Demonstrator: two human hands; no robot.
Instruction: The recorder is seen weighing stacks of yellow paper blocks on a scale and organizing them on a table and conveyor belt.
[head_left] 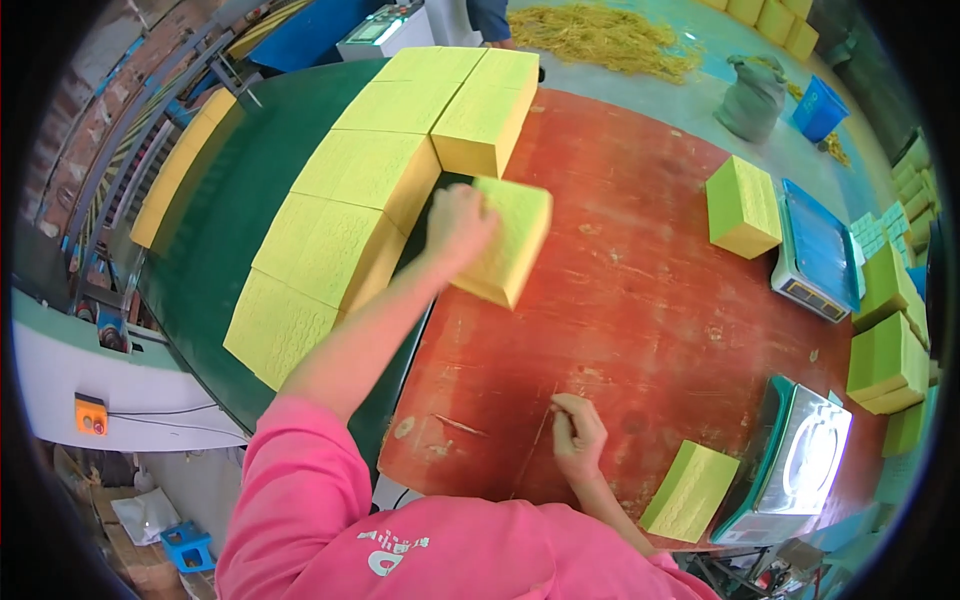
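You've only got one view here, a fisheye on your head looking steeply down at the red table (640,300). It sits close above your forearms, green conveyor (210,250) off left, floor at the far edge, edges bending hard.

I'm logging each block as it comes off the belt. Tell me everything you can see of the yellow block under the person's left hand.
The yellow block is a thick square slab, foam-like, with a faintly embossed top and plain, smooth sides. It looks whole and clean. It sits tilted, its near corner on the red-brown table, its far edge close beside the row of matching blocks on the green belt. The left hand grips its left edge from above; nothing else touches it.
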